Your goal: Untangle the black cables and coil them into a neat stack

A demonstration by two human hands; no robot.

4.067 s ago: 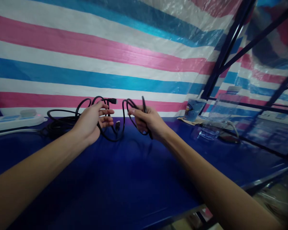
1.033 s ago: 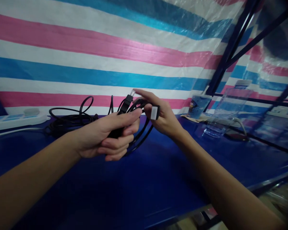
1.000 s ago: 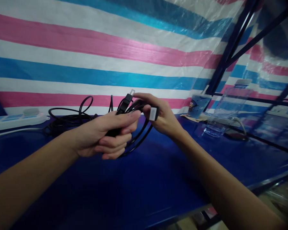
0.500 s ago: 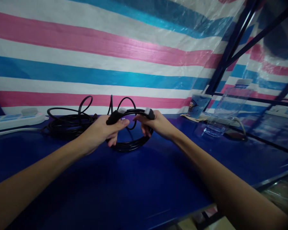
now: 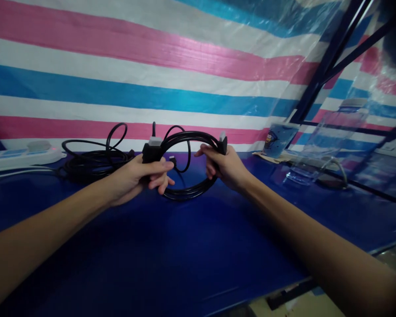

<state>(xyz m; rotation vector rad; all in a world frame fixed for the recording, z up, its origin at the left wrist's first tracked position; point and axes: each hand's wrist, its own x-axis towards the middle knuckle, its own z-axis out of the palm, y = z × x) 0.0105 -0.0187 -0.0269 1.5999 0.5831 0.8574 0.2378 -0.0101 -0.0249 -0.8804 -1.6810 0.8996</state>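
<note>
Two bare hands hold one coiled black cable between them, its lower loops resting on the blue table a little way in front of the striped tarp. The left hand is closed around the coil's left side, thumb laid over the top, with a black plug standing up just above its fingers. The right hand is curled shut on the coil's right side, and a second connector pokes up past its knuckles. A loose loop of the same cable rises behind the coil, near the middle, and is not gathered in with the rest. To the far left lies a second tangle of black cord, close to the held coil; whether the two are joined I cannot tell. A white power strip sits at the far left edge, and a clear plastic bottle lies on its side at the far right beside a blue printed cup. The main risk, as I judge it, is that the coil springs open: nothing binds the turns, so any slackening of either grip could let them spread. The stray loop could also snag on the nearby tangle and drag it along.
</note>
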